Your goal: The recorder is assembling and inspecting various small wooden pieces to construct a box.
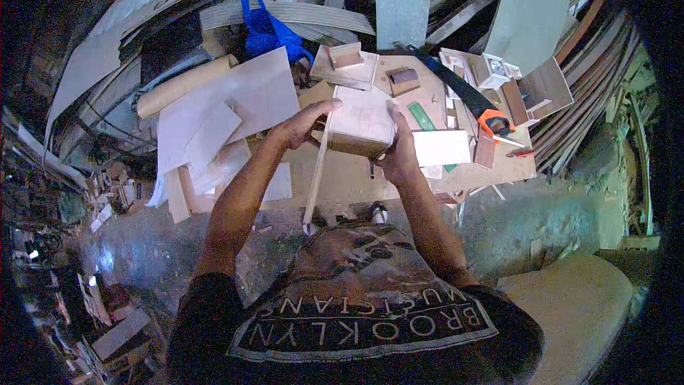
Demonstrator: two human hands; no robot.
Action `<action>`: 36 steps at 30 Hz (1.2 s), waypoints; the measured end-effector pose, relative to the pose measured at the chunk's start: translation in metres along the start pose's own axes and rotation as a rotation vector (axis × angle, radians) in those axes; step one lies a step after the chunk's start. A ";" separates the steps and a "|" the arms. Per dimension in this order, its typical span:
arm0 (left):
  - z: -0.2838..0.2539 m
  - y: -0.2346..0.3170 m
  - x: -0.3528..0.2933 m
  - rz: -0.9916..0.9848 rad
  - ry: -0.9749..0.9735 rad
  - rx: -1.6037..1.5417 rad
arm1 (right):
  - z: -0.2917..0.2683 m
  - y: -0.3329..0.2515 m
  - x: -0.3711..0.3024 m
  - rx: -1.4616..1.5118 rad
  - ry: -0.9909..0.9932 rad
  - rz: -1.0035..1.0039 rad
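Observation:
Above the near edge of the workbench I hold a small pale wooden box [362,115] between both hands. My left hand [305,125] grips its left side, with the thumb near the top left corner. My right hand [400,148] wraps round the right side, and some of its fingers are hidden beneath. A long thin wooden strip [315,184] slants down from beside the box's left side; whether it is attached or held by the left fingers cannot be seen. Just beyond the box lie a pale wooden block piece [346,55] and a small brown curved piece [404,80].
On the bench [509,168] lie a handsaw [491,120] with an orange handle, a green strip [422,117], a white rectangular piece [443,148] and an open wooden box [548,93]. Pale sheets [256,93] and a blue bag [274,37] are at left. Long boards [541,7] lean behind.

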State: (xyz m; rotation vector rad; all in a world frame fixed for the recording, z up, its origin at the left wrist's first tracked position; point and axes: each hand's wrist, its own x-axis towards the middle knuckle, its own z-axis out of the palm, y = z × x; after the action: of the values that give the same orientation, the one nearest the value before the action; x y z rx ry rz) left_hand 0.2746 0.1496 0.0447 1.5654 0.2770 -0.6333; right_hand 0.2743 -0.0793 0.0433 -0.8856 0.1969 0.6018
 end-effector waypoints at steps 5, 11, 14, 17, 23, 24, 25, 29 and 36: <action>-0.005 -0.015 0.012 -0.006 -0.022 -0.054 | 0.004 -0.007 -0.010 -0.125 0.111 0.079; -0.012 -0.026 0.019 0.013 -0.064 -0.123 | 0.000 -0.006 -0.012 -0.123 0.085 0.098; -0.013 -0.029 0.020 0.066 -0.070 -0.141 | 0.003 -0.008 -0.015 -0.146 0.073 0.090; -0.010 -0.028 0.017 0.064 -0.067 -0.146 | 0.001 -0.007 -0.014 -0.144 0.038 0.069; -0.014 -0.030 0.014 0.082 -0.054 -0.156 | 0.007 -0.002 -0.018 -0.134 0.113 0.051; -0.015 -0.031 0.013 0.082 -0.057 -0.152 | 0.003 -0.001 -0.016 -0.130 0.115 0.048; -0.006 -0.020 0.007 0.121 -0.032 -0.175 | -0.009 -0.001 -0.014 -0.063 0.127 0.077; -0.026 -0.033 0.005 0.188 0.110 -0.421 | -0.017 0.001 -0.023 0.100 0.006 -0.010; -0.040 -0.049 0.009 0.245 -0.034 -0.393 | 0.002 -0.010 -0.044 -0.019 0.003 -0.051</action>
State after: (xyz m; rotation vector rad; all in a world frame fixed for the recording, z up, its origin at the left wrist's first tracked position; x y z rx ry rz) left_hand 0.2645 0.1927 -0.0018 1.1854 0.1676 -0.3855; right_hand 0.2434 -0.1009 0.0687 -0.9073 0.1707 0.5560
